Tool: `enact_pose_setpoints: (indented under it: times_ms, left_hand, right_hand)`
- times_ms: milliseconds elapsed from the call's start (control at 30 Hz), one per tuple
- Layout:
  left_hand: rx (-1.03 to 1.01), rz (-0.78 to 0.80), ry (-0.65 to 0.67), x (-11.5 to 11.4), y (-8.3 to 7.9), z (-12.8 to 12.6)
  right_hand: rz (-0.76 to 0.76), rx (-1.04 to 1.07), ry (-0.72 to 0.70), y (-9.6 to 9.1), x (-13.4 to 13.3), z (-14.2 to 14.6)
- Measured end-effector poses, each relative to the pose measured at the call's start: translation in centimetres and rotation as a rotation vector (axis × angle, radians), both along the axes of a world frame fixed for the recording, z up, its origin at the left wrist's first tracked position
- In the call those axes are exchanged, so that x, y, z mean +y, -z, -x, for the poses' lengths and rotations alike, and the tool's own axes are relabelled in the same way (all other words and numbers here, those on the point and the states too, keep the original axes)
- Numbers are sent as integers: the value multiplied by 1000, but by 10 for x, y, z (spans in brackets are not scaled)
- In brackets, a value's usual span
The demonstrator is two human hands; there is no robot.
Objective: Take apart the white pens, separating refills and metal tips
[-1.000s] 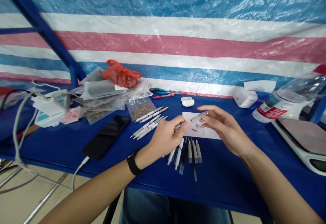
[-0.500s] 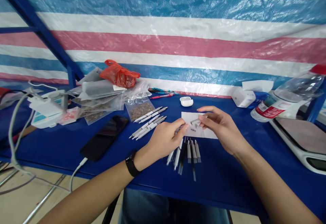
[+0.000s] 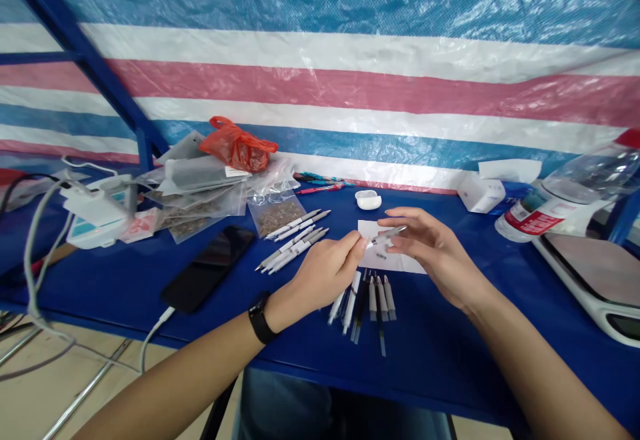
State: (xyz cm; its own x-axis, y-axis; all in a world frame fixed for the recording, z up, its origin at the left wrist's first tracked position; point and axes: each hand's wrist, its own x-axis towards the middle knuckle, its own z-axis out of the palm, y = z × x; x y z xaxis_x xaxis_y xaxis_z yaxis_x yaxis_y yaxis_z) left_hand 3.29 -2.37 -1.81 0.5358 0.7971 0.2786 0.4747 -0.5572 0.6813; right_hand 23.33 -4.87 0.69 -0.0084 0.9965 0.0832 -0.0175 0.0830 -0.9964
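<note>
My left hand [image 3: 320,267] pinches a white pen [image 3: 387,235], whose grey tip slants up to the right. The fingers of my right hand [image 3: 440,257] are spread around that tip, apart from it as far as I can see. Beneath them lies a sheet of white paper [image 3: 367,228] with small dark pieces [image 3: 381,256], possibly springs. Closer to me are white pen barrels [image 3: 351,303], dark ink refills [image 3: 383,341] and grey pen grips [image 3: 384,298]. Several white pens [image 3: 295,251] lie side by side left of my left hand.
A black phone [image 3: 209,268] on a cable lies at left, before piled plastic bags [image 3: 200,190] and a red bag [image 3: 237,145]. Behind the paper sits a white earbud case [image 3: 368,200]. A bottle [image 3: 533,213] and a scale [image 3: 585,273] stand at right.
The fingers of my right hand have come apart from the small part they were pinching. The pen now extends visibly from my left hand toward the right.
</note>
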Motion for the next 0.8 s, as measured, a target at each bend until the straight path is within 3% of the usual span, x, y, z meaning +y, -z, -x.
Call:
enact_pose_setpoints:
  times_ms: [133,300,500,667,800]
  left_hand:
    - [-17,71,56,-1,-1,1]
    - [23,0,70,0,1,1]
    - [7,-12,101,-2,-2,1]
    - [-100,144,188,-3,-7,3]
    - [-255,453,293,-2,-15,7]
  right_hand:
    - [-27,-59,18,3,0,0]
    - [-171,-43,25,6,1,0]
    - [-204,-42,9,4,-1,-2]
    - [-230,-21,-36,1,-2,-4]
    - [-222,-27,-70,-3,-5,-6]
